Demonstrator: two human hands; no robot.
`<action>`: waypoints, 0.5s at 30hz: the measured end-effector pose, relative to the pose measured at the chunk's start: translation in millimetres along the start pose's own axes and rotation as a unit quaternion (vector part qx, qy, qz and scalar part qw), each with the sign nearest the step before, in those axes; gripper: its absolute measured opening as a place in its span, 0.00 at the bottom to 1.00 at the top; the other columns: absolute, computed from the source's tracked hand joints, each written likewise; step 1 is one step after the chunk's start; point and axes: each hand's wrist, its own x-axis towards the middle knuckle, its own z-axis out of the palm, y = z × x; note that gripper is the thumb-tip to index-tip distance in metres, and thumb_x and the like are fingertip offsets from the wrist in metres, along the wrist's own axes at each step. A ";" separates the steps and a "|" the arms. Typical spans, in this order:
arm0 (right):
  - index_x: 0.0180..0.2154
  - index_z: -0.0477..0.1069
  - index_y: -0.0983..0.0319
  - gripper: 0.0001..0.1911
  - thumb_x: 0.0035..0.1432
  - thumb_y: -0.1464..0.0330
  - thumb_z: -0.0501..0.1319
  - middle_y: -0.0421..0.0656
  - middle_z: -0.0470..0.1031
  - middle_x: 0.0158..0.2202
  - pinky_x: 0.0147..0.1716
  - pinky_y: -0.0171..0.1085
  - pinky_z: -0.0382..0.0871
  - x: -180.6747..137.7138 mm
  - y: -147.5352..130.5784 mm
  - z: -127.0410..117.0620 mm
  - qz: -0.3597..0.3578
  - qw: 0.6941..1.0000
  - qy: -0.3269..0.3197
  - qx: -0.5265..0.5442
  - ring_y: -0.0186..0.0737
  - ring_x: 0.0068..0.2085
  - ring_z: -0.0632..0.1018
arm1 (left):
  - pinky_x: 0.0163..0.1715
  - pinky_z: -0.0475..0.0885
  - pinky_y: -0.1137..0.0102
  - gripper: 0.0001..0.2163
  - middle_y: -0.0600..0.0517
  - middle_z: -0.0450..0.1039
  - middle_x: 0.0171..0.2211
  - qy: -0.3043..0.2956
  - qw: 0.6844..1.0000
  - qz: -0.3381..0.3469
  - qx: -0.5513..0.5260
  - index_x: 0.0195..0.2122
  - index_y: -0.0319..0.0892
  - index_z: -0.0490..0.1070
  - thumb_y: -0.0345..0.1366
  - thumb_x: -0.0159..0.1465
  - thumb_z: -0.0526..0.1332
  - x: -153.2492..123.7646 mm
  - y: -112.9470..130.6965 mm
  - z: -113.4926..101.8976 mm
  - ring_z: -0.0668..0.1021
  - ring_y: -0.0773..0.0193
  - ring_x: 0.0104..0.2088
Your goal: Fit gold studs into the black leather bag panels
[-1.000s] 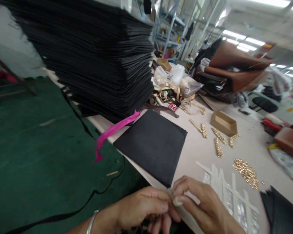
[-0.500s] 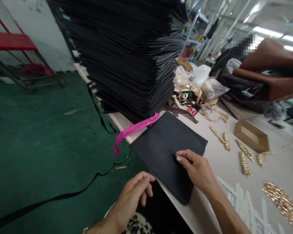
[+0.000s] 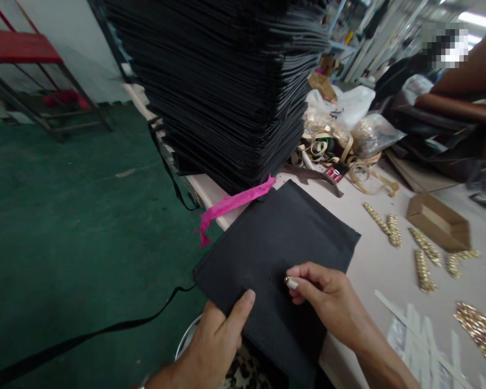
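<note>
A flat black textured leather piece [image 3: 275, 243] lies on the table's near edge, partly overhanging it. My left hand [image 3: 214, 346] grips its near corner, thumb on top and fingers underneath. My right hand [image 3: 324, 300] rests on the piece, fingers pinched on a small gold-coloured metal part held against the leather. A tall stack of black pieces [image 3: 227, 81] rises just behind, with a pink strip [image 3: 235, 205] hanging from under it.
Rows of gold metal fittings [image 3: 392, 229] and a loose pile [image 3: 481, 332] lie at the right, beside a small cardboard box [image 3: 439, 221] and white paper strips [image 3: 421, 335]. Plastic bags, tan straps and brown leather crowd the back. A black strap [image 3: 85, 337] trails over the green floor.
The leather piece has been pulled toward me over the table edge. My left hand rose from below the table and took its corner. My right hand stayed pinched on top of it.
</note>
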 end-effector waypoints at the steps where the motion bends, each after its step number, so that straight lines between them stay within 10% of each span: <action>1: 0.37 0.77 0.62 0.11 0.59 0.60 0.63 0.39 0.76 0.28 0.33 0.34 0.73 1.9 -2.4 2.0 0.000 1.000 -0.011 -0.003 0.34 0.29 0.76 | 0.22 0.63 0.71 0.18 0.59 0.60 0.15 0.006 1.000 -0.005 0.010 0.27 0.44 0.70 0.54 0.61 0.61 -0.9 -1.2 -1.1 0.62 0.68 0.17; 9: 0.36 0.77 0.60 0.07 0.60 0.65 0.61 0.39 0.73 0.32 0.24 0.30 0.70 5.4 -17.6 6.8 -0.024 0.996 -0.049 -0.072 0.31 0.28 0.73 | 0.17 0.47 0.74 0.23 0.63 0.50 0.12 -0.045 0.992 -0.039 -0.115 0.21 0.42 0.63 0.56 0.59 0.63 15.3 -29.1 -5.6 0.52 0.75 0.14; 15: 0.35 0.74 0.60 0.05 0.59 0.65 0.61 0.37 0.70 0.29 0.24 0.29 0.68 8.5 -19.5 9.2 0.001 0.997 -0.059 -0.056 0.31 0.27 0.71 | 0.17 0.46 0.74 0.24 0.60 0.60 0.16 -0.036 0.987 -0.062 -0.143 0.23 0.40 0.69 0.58 0.51 0.67 19.1 -27.3 -2.3 0.54 0.75 0.15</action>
